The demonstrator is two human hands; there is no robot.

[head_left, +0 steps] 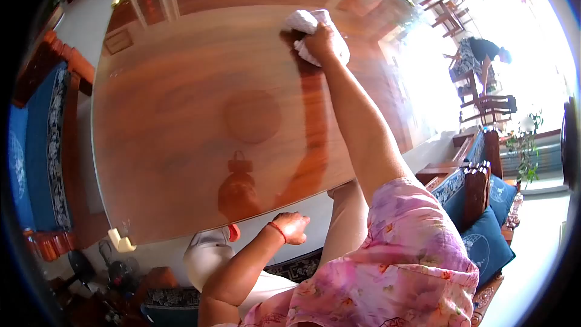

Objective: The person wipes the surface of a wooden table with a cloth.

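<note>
My right hand [321, 41] reaches far over the glossy brown wooden table [181, 97], its fingers closed on a crumpled white cloth [331, 23]. The cloth rests against the tabletop, bunched on both sides of the hand. My left hand [293, 228] hangs beside the table's near edge, a red band round its wrist. Its fingers are loosely curled, and nothing shows in them. The tabletop mirrors my arm and body.
Cream corner guards [121, 240] sit on the table's corners. A blue-cushioned wooden seat [48, 145] stands left; another with blue pillows [488, 242] stands right. A person [481, 54] bends over wooden chairs near bright windows. Assorted items [121, 272] crowd the lower left.
</note>
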